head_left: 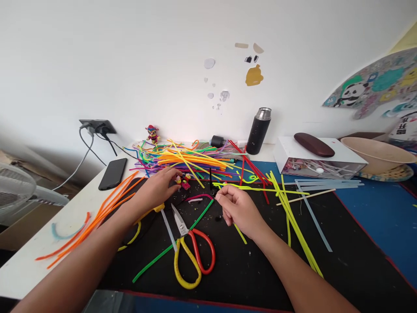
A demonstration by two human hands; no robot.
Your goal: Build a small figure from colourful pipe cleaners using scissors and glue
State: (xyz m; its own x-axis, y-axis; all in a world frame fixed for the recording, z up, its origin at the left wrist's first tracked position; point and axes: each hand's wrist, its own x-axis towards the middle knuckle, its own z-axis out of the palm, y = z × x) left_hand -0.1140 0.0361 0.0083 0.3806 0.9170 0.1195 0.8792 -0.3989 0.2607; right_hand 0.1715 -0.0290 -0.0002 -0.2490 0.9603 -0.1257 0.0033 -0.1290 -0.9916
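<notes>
My left hand reaches forward on the black mat, and its fingertips pinch a small pink and yellow craft piece. My right hand is closed in a pinch on a yellow-green pipe cleaner that sticks out below the palm. Between the hands lie a short pink stem and a long green pipe cleaner. Scissors with one yellow and one red handle lie with blades apart, just in front of both hands.
A big pile of mixed-colour pipe cleaners lies behind the hands. Orange stems and a phone are at left, yellow-green stems at right. Behind stand a black flask, a white box and a bowl.
</notes>
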